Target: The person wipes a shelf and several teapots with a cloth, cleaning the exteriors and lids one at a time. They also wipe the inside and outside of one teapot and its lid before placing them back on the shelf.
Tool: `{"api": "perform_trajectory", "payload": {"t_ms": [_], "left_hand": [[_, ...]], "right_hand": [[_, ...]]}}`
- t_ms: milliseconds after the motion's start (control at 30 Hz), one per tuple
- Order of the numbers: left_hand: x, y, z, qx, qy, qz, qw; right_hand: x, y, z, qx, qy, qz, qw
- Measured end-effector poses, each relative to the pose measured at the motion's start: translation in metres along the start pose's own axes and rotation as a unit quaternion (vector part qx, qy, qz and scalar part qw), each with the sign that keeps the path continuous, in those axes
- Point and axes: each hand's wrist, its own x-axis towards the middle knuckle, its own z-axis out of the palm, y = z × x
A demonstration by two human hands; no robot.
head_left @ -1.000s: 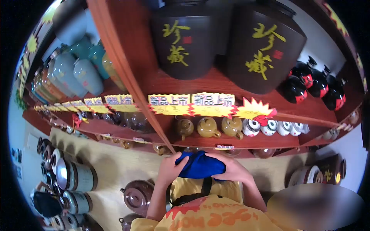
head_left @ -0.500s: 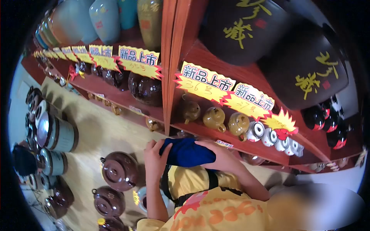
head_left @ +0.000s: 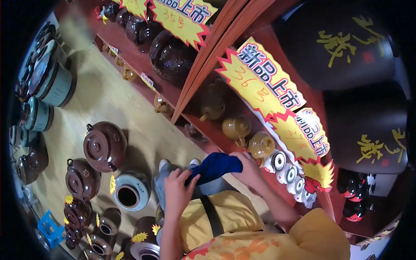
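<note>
A dark blue cloth (head_left: 216,168) is stretched between my two hands in front of my body. My left hand (head_left: 180,185) pinches its left end with fingers bent. Around its right end my right hand (head_left: 248,168) is closed, with part of the grip hidden. Close beyond the right hand, on the shelf, sit a tan teapot (head_left: 261,145) and another tan teapot (head_left: 236,130). White cups with dark rings (head_left: 279,161) stand beside them.
A red-brown shelf (head_left: 208,138) bears yellow price signs (head_left: 264,78), dark jars (head_left: 173,56) and large black pots (head_left: 342,47). Brown lidded pots (head_left: 105,146), a pale blue jar (head_left: 130,190) and a blue stool (head_left: 50,229) stand on the floor.
The view has turned and tilted downward, showing more floor jars. The cloth, bunched before, is now drawn out longer between my hands, the right hand at its far end.
</note>
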Motion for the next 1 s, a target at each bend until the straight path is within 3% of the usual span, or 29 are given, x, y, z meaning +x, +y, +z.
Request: {"api": "perform_trajectory", "payload": {"t_ms": [267, 500, 567, 600, 667, 700, 800, 833, 1000], "left_hand": [[0.005, -0.051, 0.014, -0.043, -0.116, -0.017, 0.992], [0.053, -0.103, 0.043, -0.008, -0.124, 0.071, 0.990], [0.069, -0.112, 0.059, 0.013, -0.111, 0.086, 0.990], [0.079, -0.119, 0.072, -0.029, -0.128, 0.062, 0.989], [0.094, -0.137, 0.107, -0.070, -0.144, 0.039, 0.986], [0.099, -0.149, 0.131, -0.133, -0.140, 0.012, 0.981], [0.104, -0.162, 0.174, -0.217, -0.134, -0.069, 0.965], [0.104, -0.167, 0.182, -0.237, -0.130, -0.122, 0.955], [0.087, -0.173, 0.188, -0.324, -0.069, -0.155, 0.931]], "right_hand": [[0.008, 0.009, 0.037, -0.023, 0.078, 0.040, 0.996], [0.019, 0.061, 0.082, -0.123, 0.187, 0.024, 0.974], [0.025, 0.073, 0.094, -0.124, 0.306, 0.012, 0.944], [0.033, 0.080, 0.103, -0.127, 0.309, 0.013, 0.942], [0.056, 0.091, 0.130, -0.195, 0.449, -0.048, 0.871], [0.068, 0.096, 0.141, -0.195, 0.448, -0.049, 0.871], [0.102, 0.096, 0.176, -0.376, 0.214, 0.019, 0.902], [0.108, 0.091, 0.190, -0.367, 0.212, 0.029, 0.905], [0.100, 0.064, 0.201, -0.327, 0.225, 0.079, 0.915]]}}
